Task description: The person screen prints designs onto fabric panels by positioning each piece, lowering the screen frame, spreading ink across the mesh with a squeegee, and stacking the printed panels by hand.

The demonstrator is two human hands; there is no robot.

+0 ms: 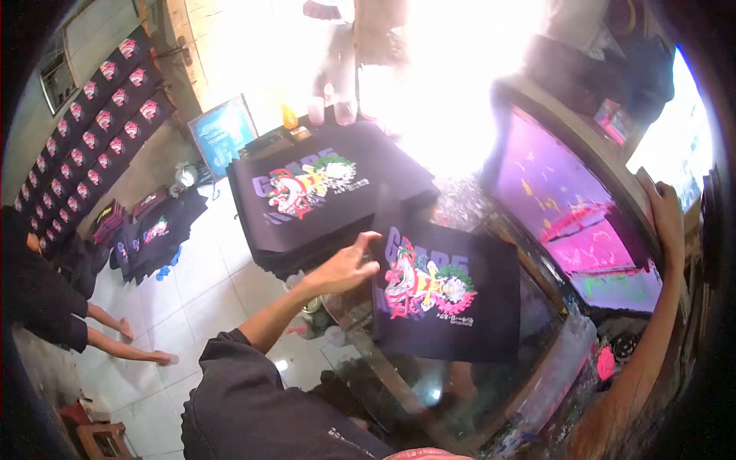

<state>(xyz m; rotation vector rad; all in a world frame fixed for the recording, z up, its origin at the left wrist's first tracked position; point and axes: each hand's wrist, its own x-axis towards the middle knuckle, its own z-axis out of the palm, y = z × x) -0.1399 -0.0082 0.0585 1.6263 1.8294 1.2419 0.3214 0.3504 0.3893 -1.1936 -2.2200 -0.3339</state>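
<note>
A black printed fabric panel lies over the glass-topped table, its colourful print facing up. At its upper left edge is my left hand, with fingers apart and nothing visibly held. My right hand is wrapped round the outer edge of a raised screen frame, whose purple and pink mesh is tilted up at the right. Beyond my left hand, a thick stack of similar black printed panels rests with a matching print on top.
Cups and a yellow bottle stand behind the stack. A blue framed board leans nearby. Printed panels hang in rows at the left. Another person is at the left, near dark fabric on the tiled floor.
</note>
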